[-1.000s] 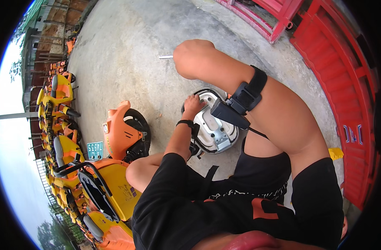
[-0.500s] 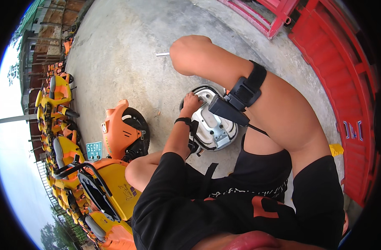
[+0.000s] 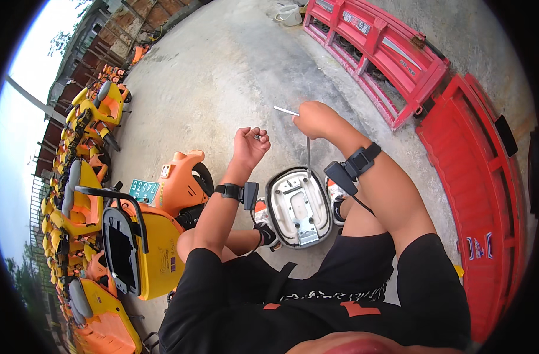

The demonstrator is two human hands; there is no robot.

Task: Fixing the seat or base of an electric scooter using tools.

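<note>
A scooter seat (image 3: 279, 203) lies upside down on the ground between my feet, its pale underside and metal bracket (image 3: 308, 232) facing up. My right hand (image 3: 314, 120) is closed round the handle of a T-handle wrench (image 3: 308, 154). Its silver crossbar sticks out to the left of the fist, and the thin shaft points down to the seat's far right rim; whether the tip touches is unclear. My left hand (image 3: 250, 146) is raised left of the wrench, palm up with fingers curled. A small metal piece (image 3: 258, 137) shows at its fingers, too small to name.
An orange and yellow scooter (image 3: 157, 248) stands close on my left, with rows of similar scooters (image 3: 84, 171) behind it. Red metal frames and panels (image 3: 467, 177) lie to the right. A white bucket (image 3: 289, 15) stands at the far end of the concrete.
My left hand has come up off the seat and now holds a small metal piece. My right hand has shifted right relative to the seat, and the wrench's shaft now shows. The view has tilted.
</note>
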